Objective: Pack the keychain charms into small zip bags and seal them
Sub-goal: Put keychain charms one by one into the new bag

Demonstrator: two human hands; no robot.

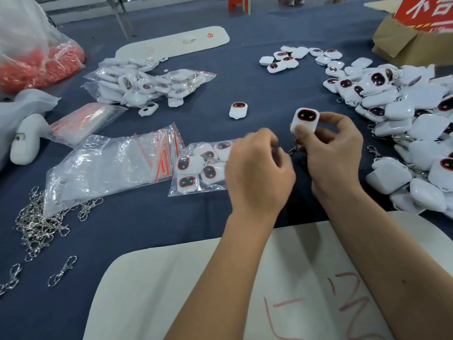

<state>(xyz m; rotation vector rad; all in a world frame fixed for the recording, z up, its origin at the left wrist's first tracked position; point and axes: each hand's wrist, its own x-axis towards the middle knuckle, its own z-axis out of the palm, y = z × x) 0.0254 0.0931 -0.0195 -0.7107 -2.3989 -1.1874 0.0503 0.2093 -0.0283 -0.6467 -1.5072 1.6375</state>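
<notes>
One charm pinched in right grip; left grip curled, contents unclear.
One loose charm at 12 o'clock, four bagged at 9, on blue worktop.

A heap of keychain charms fills the frame's right edge, empty zip bags lie centre-left, and loose metal clasps spread at lower left.

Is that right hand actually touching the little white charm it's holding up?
Touching. The head view shows the right hand pinching the white charm, thumb pressed on its front lower edge, fingers curled behind it.
</notes>
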